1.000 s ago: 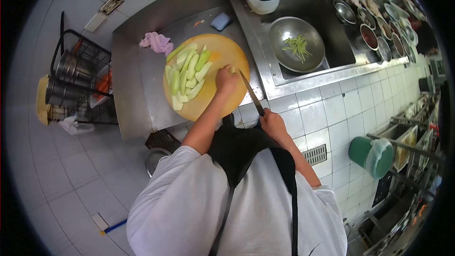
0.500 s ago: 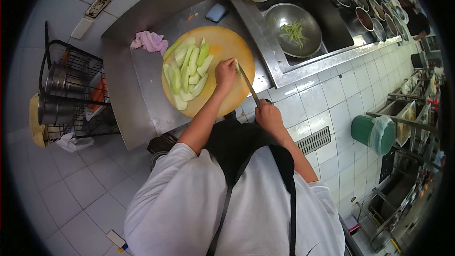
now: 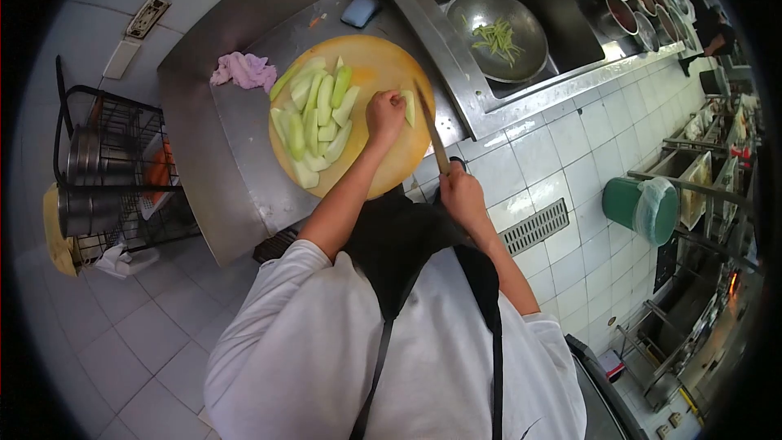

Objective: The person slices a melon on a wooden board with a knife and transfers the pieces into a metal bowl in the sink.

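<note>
My left hand is closed on the right half of a round yellow cutting board. Its fingers touch a pale green vegetable piece that lies beside them. In my right hand, at the board's lower right, is the handle of a long knife. The blade points up across the board's right edge, just right of the piece. Several peeled green vegetable pieces are heaped on the board's left half.
A metal bowl with green strips stands in the sink at the upper right. A pink cloth and a blue sponge lie on the steel counter. A wire rack with pots stands left. A person is far right.
The knife has moved off the piece to its right, and the blade is more upright. More of the piece shows beside my left hand. The view has shifted slightly.
</note>
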Available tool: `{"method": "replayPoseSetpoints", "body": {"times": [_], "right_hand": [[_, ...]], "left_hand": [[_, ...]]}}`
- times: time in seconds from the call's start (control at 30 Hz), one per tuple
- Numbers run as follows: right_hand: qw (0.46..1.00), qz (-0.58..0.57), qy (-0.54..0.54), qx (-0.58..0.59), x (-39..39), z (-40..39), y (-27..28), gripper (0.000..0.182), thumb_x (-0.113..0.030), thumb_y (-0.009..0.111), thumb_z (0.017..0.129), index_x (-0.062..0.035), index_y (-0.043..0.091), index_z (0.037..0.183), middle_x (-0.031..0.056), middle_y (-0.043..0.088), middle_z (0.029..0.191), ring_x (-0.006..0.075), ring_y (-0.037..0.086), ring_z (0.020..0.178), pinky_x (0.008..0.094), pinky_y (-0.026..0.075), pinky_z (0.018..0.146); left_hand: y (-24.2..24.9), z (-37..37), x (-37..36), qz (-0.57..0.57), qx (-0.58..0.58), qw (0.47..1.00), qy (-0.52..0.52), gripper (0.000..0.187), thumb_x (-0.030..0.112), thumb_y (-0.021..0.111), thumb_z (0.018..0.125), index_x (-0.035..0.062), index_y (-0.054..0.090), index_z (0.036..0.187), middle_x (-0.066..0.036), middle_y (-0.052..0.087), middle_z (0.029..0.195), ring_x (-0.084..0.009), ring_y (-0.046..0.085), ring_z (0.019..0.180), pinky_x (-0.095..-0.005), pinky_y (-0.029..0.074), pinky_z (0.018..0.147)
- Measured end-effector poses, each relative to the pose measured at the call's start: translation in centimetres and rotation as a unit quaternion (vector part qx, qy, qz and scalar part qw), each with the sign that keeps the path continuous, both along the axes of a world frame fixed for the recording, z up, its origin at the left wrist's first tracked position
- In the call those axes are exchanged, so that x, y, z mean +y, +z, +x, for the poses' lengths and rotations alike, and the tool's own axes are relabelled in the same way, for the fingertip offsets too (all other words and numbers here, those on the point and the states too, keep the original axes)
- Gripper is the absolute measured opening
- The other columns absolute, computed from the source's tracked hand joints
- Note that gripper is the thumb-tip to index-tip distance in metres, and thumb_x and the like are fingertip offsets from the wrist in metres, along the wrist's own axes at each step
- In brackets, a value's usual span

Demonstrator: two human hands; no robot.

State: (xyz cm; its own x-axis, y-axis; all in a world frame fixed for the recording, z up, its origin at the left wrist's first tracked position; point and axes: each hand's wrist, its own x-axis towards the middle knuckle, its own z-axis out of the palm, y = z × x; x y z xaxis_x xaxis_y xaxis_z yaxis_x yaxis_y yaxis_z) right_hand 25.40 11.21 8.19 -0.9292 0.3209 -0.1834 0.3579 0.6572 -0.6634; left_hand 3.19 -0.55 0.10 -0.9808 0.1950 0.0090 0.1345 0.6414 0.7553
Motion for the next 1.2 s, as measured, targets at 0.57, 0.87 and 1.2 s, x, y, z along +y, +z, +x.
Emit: {"method": "replayPoseSetpoints", "body": {"times": [0.57, 0.87, 1.2], "right_hand": [[0.999, 0.009, 0.017, -0.034, 1.5, 1.1, -1.0, 0.020, -0.017, 0.064, 0.092, 0.0009, 0.056, 0.094, 0.0261, 0.069, 0.080, 0.0463, 0.068, 0.078, 0.0560, 0.054, 0.070], [0.996, 0.043, 0.074, -0.027, 0.6, 0.2, 0.2, 0.018, -0.014, 0.063, 0.090, 0.0018, 0.055, 0.093, 0.0271, 0.068, 0.077, 0.0444, 0.069, 0.071, 0.0539, 0.055, 0.066], [0.993, 0.093, 0.070, 0.004, -0.6, 0.3, 0.8, 0.017, -0.012, 0.063, 0.089, 0.0007, 0.052, 0.091, 0.0254, 0.067, 0.077, 0.0422, 0.069, 0.067, 0.0501, 0.057, 0.063]], "left_hand": [[1.8, -0.2, 0.8, -0.126, -0.046, 0.990, -0.053, 0.039, 0.017, 0.077, 0.082, 0.0030, 0.070, 0.118, -0.020, 0.070, 0.096, -0.0380, 0.068, 0.094, -0.0476, 0.054, 0.087], [0.5, 0.2, 0.2, 0.032, -0.042, 0.998, -0.035, 0.031, 0.008, 0.068, 0.091, 0.0004, 0.072, 0.120, -0.021, 0.069, 0.089, -0.0342, 0.070, 0.076, -0.0434, 0.055, 0.074], [-0.6, 1.2, -0.2, 0.174, -0.123, 0.977, 0.019, 0.030, 0.011, 0.064, 0.100, -0.0006, 0.069, 0.126, -0.013, 0.070, 0.090, -0.0164, 0.069, 0.062, -0.0292, 0.058, 0.059]]}}
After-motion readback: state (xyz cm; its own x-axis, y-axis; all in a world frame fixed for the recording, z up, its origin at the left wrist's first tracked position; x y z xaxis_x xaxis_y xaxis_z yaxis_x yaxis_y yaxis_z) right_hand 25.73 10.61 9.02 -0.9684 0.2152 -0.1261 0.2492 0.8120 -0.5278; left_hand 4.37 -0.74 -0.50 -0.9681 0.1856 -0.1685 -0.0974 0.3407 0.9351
